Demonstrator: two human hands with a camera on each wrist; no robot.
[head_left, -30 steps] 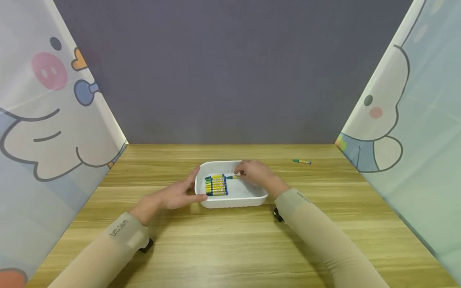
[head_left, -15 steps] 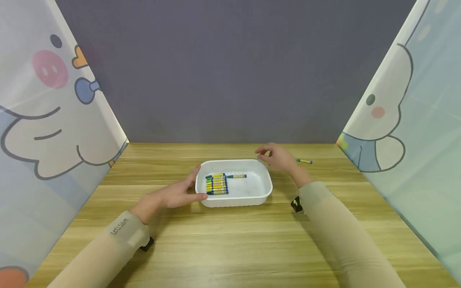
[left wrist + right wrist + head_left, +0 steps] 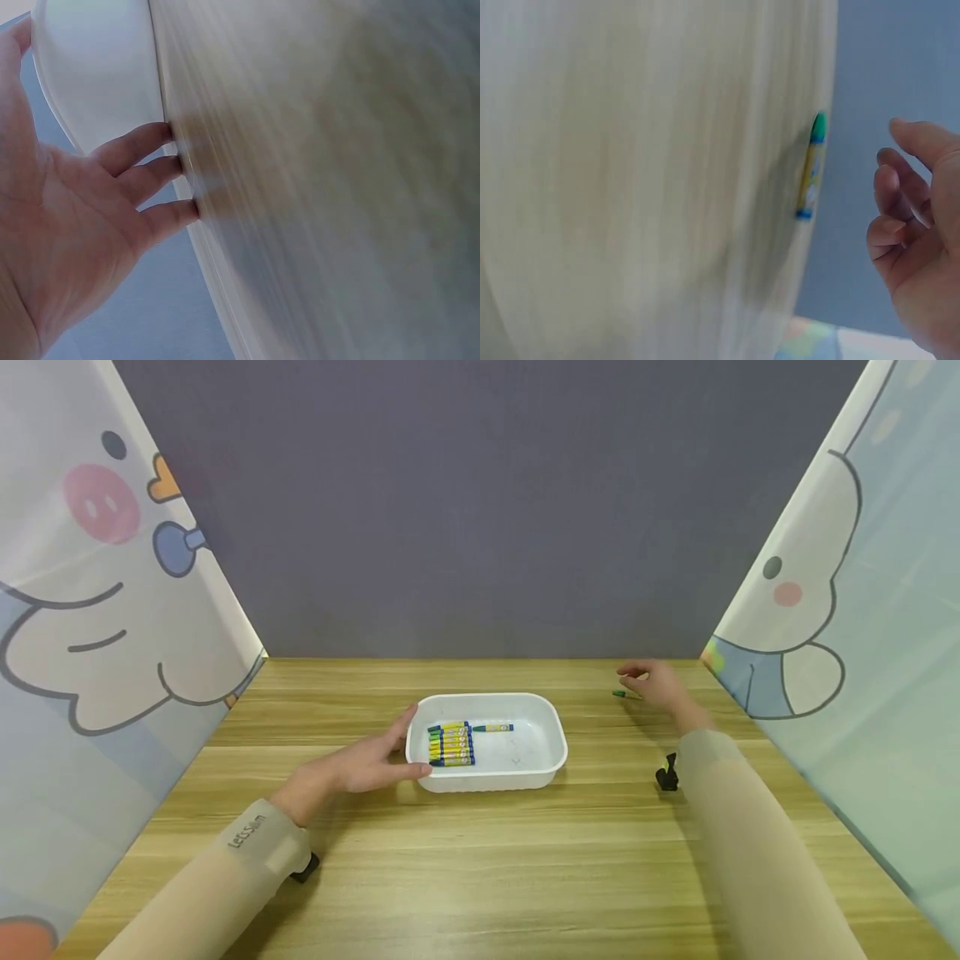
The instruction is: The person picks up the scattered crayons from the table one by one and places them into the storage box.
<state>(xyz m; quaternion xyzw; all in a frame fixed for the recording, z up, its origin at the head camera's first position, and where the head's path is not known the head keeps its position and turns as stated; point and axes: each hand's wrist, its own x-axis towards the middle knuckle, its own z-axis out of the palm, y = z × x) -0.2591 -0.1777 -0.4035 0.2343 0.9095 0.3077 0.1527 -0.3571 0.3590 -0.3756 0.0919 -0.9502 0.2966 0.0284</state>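
Crayons (image 3: 451,744) packed side by side at the left end of a white tray (image 3: 545,766), one more (image 3: 492,727) lying crosswise beside the row. Tray steadied by the left hand (image 3: 365,766): thumb along the near rim, relaxed straight fingers against the left wall, nothing gripped. Right hand (image 3: 658,683) stretched far out over the worktop (image 3: 480,860), forearm extended, fingers loosely curled and empty, hovering just beside a lone green crayon (image 3: 811,168) near the far right edge, not yet touching it.
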